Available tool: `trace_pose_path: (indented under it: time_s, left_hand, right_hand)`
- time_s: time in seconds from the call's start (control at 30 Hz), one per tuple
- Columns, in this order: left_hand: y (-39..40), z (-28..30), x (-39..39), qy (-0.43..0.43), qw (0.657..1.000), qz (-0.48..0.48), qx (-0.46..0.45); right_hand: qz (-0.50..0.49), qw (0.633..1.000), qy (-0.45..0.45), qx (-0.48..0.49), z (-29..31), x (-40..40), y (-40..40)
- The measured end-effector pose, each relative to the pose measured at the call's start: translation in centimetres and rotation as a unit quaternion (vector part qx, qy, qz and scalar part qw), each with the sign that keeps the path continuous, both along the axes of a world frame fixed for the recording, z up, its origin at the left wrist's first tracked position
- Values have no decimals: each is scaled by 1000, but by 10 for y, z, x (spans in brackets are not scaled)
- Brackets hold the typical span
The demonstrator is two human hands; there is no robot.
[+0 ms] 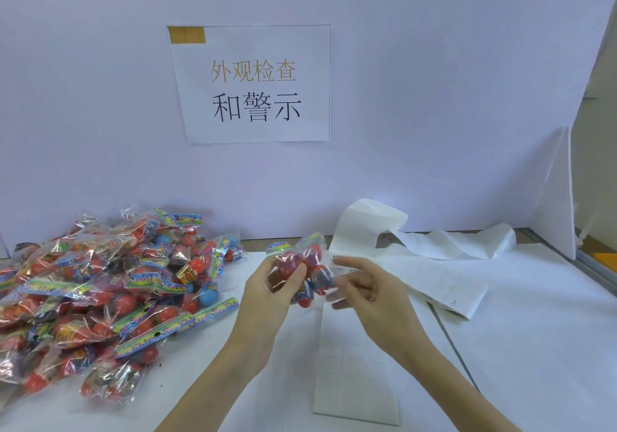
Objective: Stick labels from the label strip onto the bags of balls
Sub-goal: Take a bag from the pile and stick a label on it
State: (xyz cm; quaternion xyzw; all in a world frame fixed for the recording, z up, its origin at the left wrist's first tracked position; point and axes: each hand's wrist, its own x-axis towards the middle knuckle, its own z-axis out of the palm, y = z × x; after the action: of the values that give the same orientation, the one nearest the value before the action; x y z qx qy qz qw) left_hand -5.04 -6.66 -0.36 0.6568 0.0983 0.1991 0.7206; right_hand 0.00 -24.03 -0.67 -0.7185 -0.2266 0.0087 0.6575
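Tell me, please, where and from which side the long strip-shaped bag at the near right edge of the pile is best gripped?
Probably at its flat printed header strip, coming from the right: that end juts out of the pile onto the bare table, with nothing lying on it. A pinch there should lift it without snagging the neighbouring bags.

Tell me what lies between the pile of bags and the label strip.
In the head view, the left hand, gripping one bag, above bare white table.
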Motion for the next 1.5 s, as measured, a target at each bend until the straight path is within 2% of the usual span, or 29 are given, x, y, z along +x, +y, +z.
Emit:
trace_pose_path:
  time_s: [0.1, 0.17, 0.3, 0.37, 0.43, 0.5, 0.6, 0.73, 0.83, 1.1, 1.3, 1.5]
  left_hand:
    - [14, -1, 4, -22, 999, 39, -2]
    - [20, 0, 6, -28, 998, 58, 8]
    - [20, -5, 5, -64, 996, 56, 23]
    - [20, -6, 3, -97, 988, 59, 109]
    - [19, -6, 2, -124, 956, 97, 248]
    - [15, -7, 0, -137, 923, 130, 335]
    - [8, -10, -1, -148, 907, 139, 368]
    - [-1, -18, 0, -150, 886, 110, 424]
    - [-3, -20, 5, -148, 883, 94, 436]
    - [2, -27, 15, -134, 906, 97, 391]
    - [-1, -27, 15, -149, 899, 92, 402]
    - [-1, -28, 15, -128, 908, 90, 389]
  right_hand:
    - [-133, 978, -142, -73, -2, 16, -13]
    - [-173, 954, -210, -130, -1, 29, -21]
    - [-113, 930, -222, -269, -2, 52, -22]
    - [-81, 923, -200, -318, -5, 56, -20]
    - [-91, 929, -190, -304, -10, 55, -20]
    - [-98, 943, -196, -250, -13, 49, -21]
    - [-74, 953, -209, -205, -11, 44, -22]
    - [-24, 955, -209, -209, -2, 38, -22]
    - [-4, 956, -188, -226, 0, 33, -21]
    - [0, 941, -216, -262, -3, 31, -21]
    - [-53, 914, -300, -269, -9, 32, -20]
    - [-71, 878, -400, -253, -9, 32, -18]
